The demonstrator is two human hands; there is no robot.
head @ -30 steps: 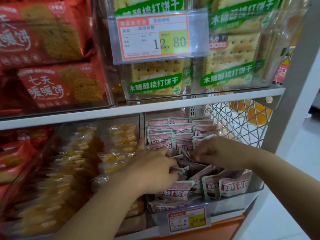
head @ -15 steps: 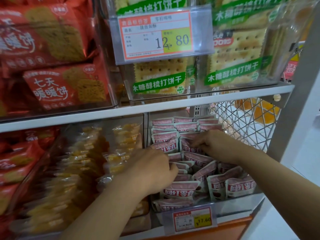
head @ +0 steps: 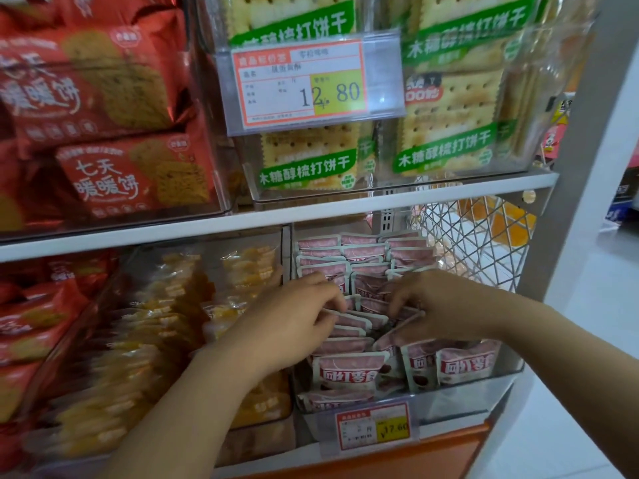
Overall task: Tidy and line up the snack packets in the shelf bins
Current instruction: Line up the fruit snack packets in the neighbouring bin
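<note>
Snack packets [head: 349, 373], pink with a dark red band, stand in rows inside the clear bin [head: 466, 399] at the right end of the lower shelf. The back rows are upright and even. The middle ones lean and overlap, and one lies flat at the front.

Both hands work in that loose middle. The left hand [head: 294, 323] has a curled grip, its fingertips tucked over the packet tops. The right hand [head: 439, 305] pinches a top edge between thumb and fingers. Neither grip is wide open.

To do this step well, I would gather the leaning packets by their top seams and stand them against the tidy back row. Then I would press each row square before taking the next one forward. A light pinch is best, since these thin pouches crumple and slide under each other.

The readable writing:
- Front packets: seemingly 网红零食, partly hidden.
- Small tag [head: 375, 426] below the bin: 17.60.
- Large tag [head: 304, 86] on the shelf above: 12.80, its finer print blurred.
- Cracker packs [head: 446, 146]: 木糖醇梳打饼干 on green bands.
- Red packs [head: 114, 174]: 七天暖暖饼.

Yellow packets [head: 138, 340] fill the neighbouring bin, their print too blurred to read.
</note>
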